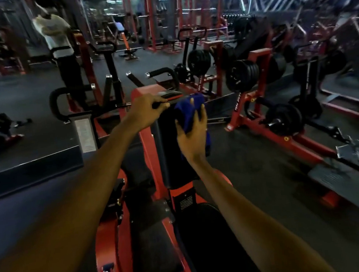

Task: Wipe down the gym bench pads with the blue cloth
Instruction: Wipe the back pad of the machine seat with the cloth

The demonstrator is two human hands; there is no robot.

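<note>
The upright black pad (171,150) of a red-framed gym machine stands in the middle of the view. My right hand (192,134) holds the bunched blue cloth (190,110) against the pad's upper right edge, fingers curled round the cloth. My left hand (149,111) grips the top left corner of the pad, fingers bent over its top edge. Below, close to me, lies the black seat pad (207,239), partly hidden by my right forearm.
The red frame (110,242) runs along the seat's left. Black handles (59,99) rise behind the pad. A red plate-loaded machine (258,96) stands to the right, a grey platform (32,160) to the left. A person (60,44) stands far left at the back.
</note>
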